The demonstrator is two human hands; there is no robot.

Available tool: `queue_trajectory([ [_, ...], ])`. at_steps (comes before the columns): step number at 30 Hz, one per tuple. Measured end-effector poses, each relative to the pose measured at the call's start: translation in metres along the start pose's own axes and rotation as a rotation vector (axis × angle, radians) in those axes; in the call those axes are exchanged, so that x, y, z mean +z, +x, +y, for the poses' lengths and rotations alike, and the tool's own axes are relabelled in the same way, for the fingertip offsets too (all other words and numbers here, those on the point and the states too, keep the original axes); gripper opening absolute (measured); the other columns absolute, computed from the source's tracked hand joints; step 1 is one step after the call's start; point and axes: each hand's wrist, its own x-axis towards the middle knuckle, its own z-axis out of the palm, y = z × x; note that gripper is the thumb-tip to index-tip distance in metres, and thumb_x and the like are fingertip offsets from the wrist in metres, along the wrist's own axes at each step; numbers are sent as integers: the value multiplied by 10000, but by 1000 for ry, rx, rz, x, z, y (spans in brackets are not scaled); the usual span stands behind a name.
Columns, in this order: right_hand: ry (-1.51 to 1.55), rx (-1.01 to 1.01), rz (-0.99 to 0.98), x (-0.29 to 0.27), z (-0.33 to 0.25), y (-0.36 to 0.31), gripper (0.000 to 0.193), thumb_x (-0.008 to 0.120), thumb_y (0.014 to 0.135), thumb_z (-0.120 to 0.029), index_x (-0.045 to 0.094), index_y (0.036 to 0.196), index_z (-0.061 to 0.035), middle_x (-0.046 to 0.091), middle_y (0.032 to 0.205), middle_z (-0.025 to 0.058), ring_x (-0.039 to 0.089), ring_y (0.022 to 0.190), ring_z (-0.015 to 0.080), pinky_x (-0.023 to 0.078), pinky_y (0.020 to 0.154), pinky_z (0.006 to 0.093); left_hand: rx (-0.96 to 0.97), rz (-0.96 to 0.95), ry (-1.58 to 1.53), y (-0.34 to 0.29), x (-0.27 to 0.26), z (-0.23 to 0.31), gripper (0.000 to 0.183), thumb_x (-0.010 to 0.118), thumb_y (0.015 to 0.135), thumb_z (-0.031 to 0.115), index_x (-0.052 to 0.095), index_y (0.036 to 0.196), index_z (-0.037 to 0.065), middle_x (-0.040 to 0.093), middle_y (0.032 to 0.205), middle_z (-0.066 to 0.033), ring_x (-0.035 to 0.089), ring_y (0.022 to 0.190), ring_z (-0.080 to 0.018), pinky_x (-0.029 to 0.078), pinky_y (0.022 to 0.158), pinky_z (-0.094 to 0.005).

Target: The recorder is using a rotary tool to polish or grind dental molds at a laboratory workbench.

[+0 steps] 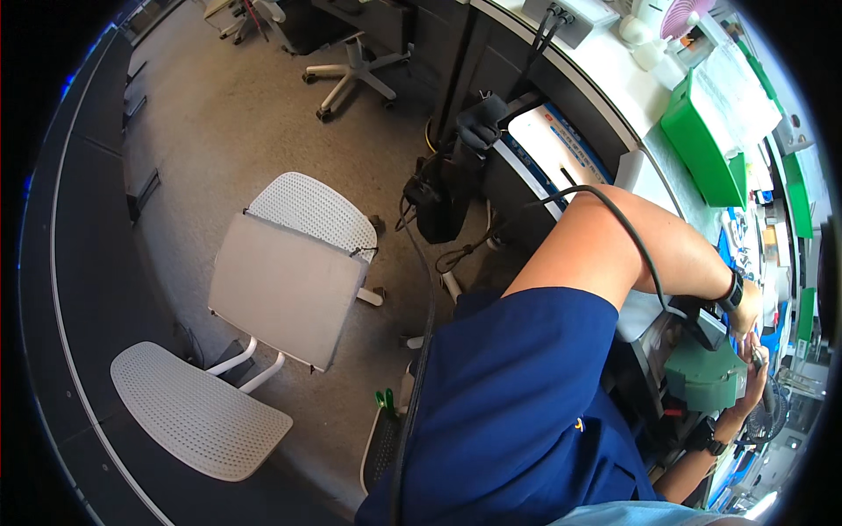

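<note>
At the bench on the right side of the view, my left hand (747, 310) and my right hand (756, 368) meet, small and partly foreshortened. My left hand's fingers point down toward the fingers of the right one. Both hands look closed around something small that I cannot make out. Just left of my right hand stands a dark green boxy device (704, 373). A small black box (704, 328) sits beside my left wrist, close to where a dark cable ends. A black watch (733, 289) is on the left wrist, and a second black band (704, 437) circles the right.
A green bin (697, 131) with papers stands farther up the bench. Near the right hand is a small black fan (768, 414). A dark cable (614, 206) crosses over my left arm. Behind me are a grey-cushioned white chair (289, 289) and a dark partition (88, 289).
</note>
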Motion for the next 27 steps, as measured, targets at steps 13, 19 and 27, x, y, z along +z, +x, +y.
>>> queue_trajectory([
  [13,10,-131,-71,24,18,11,460,531,1002,-378,514,1203,36,506,1373,242,445,1340,350,238,1193,481,-66,163,-192,-58,-23,17,223,751,660,227,799,862,147,751,832,-85,726,801,-226,566,771,-348],
  [19,-135,-248,25,72,18,2,451,517,981,-339,516,1147,80,522,1304,266,493,1286,353,301,1168,493,-22,214,-341,-87,-43,29,215,739,708,179,761,874,44,742,802,-129,731,768,-229,572,739,-332],
  [27,-231,-208,150,132,-9,-2,318,624,918,-268,666,1057,15,683,1158,166,627,1090,229,469,994,377,-121,12,-538,-104,-62,42,238,687,912,200,687,1041,-1,726,981,-96,694,928,-136,546,809,-296],
])
